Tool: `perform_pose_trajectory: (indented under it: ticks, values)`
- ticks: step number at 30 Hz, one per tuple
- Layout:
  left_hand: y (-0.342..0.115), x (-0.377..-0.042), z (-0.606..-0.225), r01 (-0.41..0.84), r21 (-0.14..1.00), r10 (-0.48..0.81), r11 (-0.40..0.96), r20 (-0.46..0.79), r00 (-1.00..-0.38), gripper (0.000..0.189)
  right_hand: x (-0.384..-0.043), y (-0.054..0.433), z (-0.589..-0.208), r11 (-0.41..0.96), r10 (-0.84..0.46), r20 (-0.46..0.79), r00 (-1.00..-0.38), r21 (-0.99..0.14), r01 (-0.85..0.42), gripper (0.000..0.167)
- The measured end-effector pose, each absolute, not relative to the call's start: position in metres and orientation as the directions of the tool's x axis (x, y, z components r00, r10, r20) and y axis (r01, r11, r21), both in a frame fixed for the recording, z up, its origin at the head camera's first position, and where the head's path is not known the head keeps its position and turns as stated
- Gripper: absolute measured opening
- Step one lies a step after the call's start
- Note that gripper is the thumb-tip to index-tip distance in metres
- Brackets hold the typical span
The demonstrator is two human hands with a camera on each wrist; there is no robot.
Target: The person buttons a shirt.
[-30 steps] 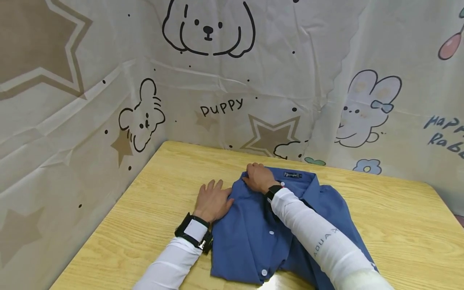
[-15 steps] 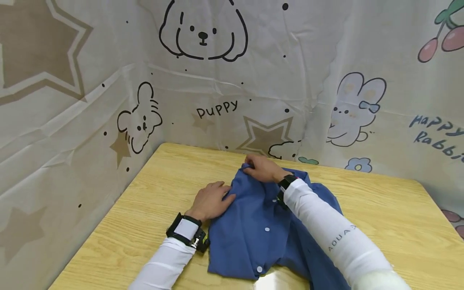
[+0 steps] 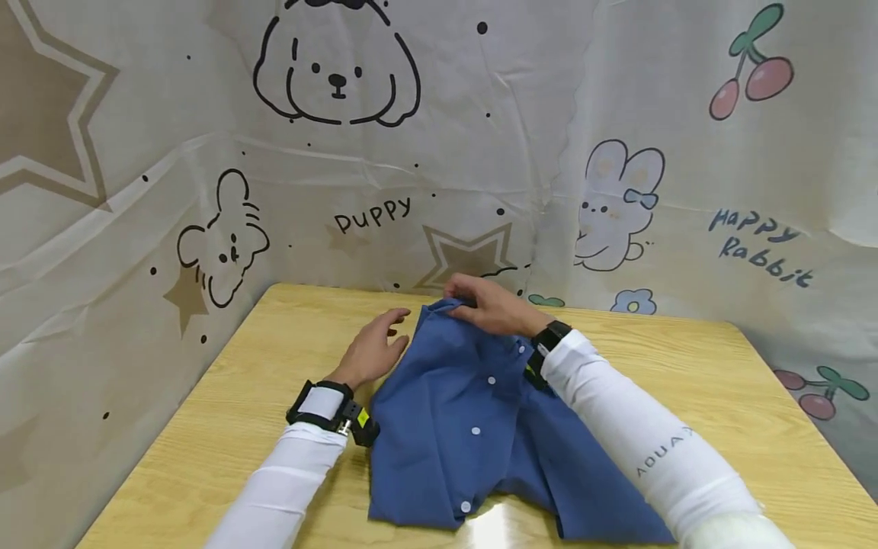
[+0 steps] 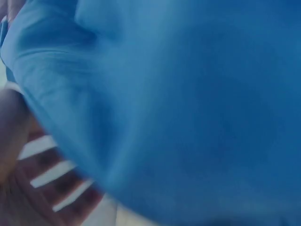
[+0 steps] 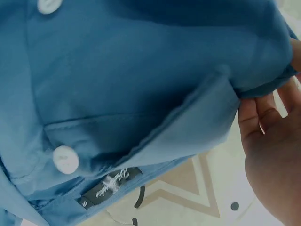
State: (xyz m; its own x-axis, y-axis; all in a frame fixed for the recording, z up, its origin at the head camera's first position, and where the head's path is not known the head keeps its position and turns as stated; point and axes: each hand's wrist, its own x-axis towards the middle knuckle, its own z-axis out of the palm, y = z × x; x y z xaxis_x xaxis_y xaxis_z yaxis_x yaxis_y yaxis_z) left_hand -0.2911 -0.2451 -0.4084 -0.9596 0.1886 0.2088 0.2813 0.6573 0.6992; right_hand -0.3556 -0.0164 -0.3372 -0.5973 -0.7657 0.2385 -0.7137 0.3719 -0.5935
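On the pale wood-grain worktop [image 3: 309, 316], the blue button-front cloth shirt [image 3: 453, 450] has its upper edge pinched by the right hand [image 3: 490, 305], the left hand [image 3: 373, 352] spread just beside it; light, even tension should limit creasing.

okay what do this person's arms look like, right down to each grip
The left sleeve and right sleeve are white; the right one bears dark lettering. On the left, a white-panelled black strap has a small black unit with a yellow-green patch. On the right sits a black band. Neither left grip nor right grip wears a glove.
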Motion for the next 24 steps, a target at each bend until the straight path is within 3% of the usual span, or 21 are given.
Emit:
perform_pose_trajectory:
  ticks: [4,8,13,19,24]
  values:
    - [-0.238,-0.296,-0.407,0.322,0.859,0.347,0.399,0.184,-0.92,0.054,-0.352,-0.013,-0.33,0.27,-0.784,0.261,-0.563,-0.674,-0.688,0.014]
    - [-0.231,-0.294,-0.404,0.278,0.92,0.415,0.276,0.147,-0.898,0.046,-0.35,-0.006,-0.326,0.222,-0.785,0.289,-0.547,-0.694,-0.685,0.015]
    - [-0.229,-0.289,-0.401,0.219,0.942,0.444,0.255,0.087,-0.892,0.019,-0.347,0.003,-0.323,0.233,-0.778,0.293,-0.556,-0.687,-0.689,0.014]
    - [-0.233,-0.291,-0.399,0.209,0.93,0.458,0.301,0.051,-0.888,0.015,-0.347,0.016,-0.322,0.24,-0.768,0.292,-0.57,-0.694,-0.679,0.013]
    - [-0.246,-0.292,-0.391,0.216,0.894,0.448,0.393,0.019,-0.894,0.016,-0.347,0.035,-0.319,0.262,-0.724,0.298,-0.622,-0.715,-0.648,0.013]
